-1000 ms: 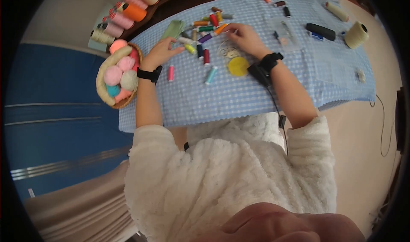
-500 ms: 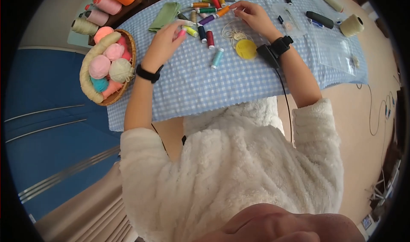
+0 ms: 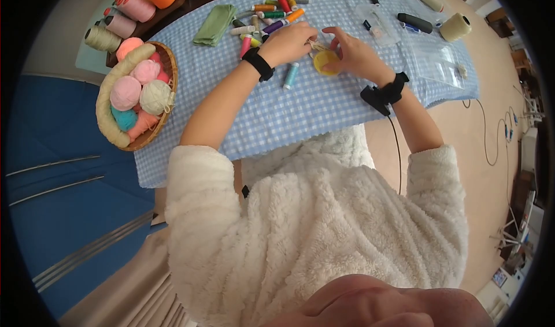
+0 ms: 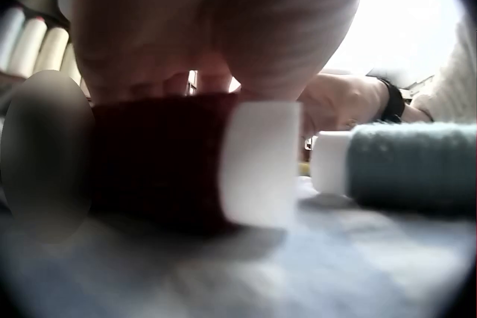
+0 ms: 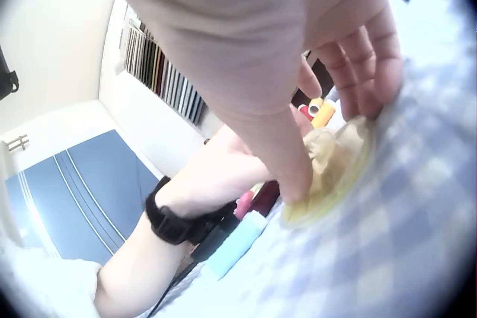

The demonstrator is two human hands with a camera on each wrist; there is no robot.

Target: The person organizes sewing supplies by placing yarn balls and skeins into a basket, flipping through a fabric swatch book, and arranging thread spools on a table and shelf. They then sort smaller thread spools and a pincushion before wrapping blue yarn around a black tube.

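In the head view my left hand (image 3: 288, 43) reaches in from the left, its fingertips pinching cream string (image 3: 315, 45). Beside it, my right hand (image 3: 359, 57) has its fingers spread and its thumb on a yellow disc (image 3: 325, 63). The right wrist view shows the right thumb on the near part of the disc (image 5: 328, 197), other fingertips at the far edge, and bunched string (image 5: 322, 146) over it. Close under the left hand lie a dark red spool (image 4: 160, 161) and a light blue spool (image 4: 414, 165). A pink spool (image 3: 245, 45) sits by the left wrist.
Several coloured spools (image 3: 272, 15) lie beyond the hands, with a green cloth (image 3: 215, 25) to their left. A basket of yarn balls (image 3: 167, 104) stands at the left table edge. At the right are a cream cone (image 3: 455, 28), a dark case (image 3: 414, 22) and clear plastic bags (image 3: 437, 68).
My left hand has let go of the pink spool near the other spools and moved right to the string. My right hand has come back from the orange spool to the yellow disc.
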